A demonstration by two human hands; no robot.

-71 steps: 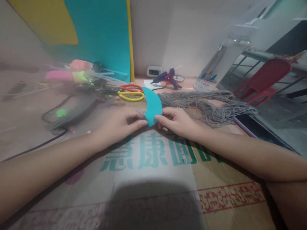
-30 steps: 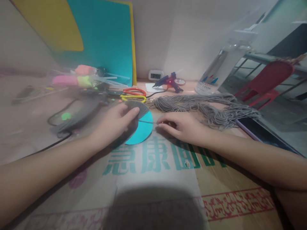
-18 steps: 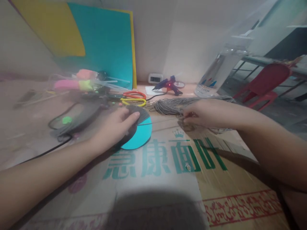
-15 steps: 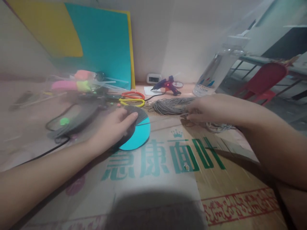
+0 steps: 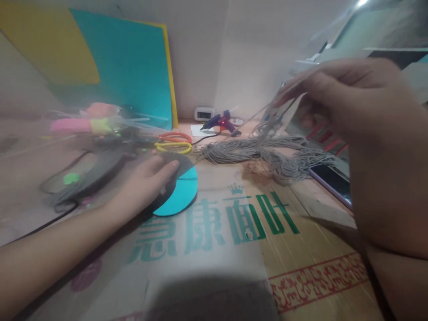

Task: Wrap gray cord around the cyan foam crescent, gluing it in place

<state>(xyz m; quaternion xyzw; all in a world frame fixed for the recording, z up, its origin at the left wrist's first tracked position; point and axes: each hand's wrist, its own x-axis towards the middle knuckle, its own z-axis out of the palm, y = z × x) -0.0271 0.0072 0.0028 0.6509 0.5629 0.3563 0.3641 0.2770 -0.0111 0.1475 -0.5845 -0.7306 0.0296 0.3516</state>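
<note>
A teal paper disc [image 5: 179, 196], partly wrapped in grey cord, lies flat on printed cardboard [image 5: 214, 232]. My left hand [image 5: 142, 185] lies on the disc with its fingers stretched out, pressing the wrapped part down. My right hand [image 5: 347, 96] is raised high at the right, pinched on a grey cord strand [image 5: 267, 109] that runs down toward the loose bundle of grey cord [image 5: 267, 154] on the table.
Red and yellow scissors [image 5: 174, 142] lie behind the disc. A blue glue gun [image 5: 219, 124] and a small white clock [image 5: 203, 113] sit by the wall. Teal and yellow sheets [image 5: 127, 67] lean at back left. A phone [image 5: 331, 180] lies at right.
My right hand has risen from the table to high at the right, pulling the cord strand up. My left hand stays on the disc.
</note>
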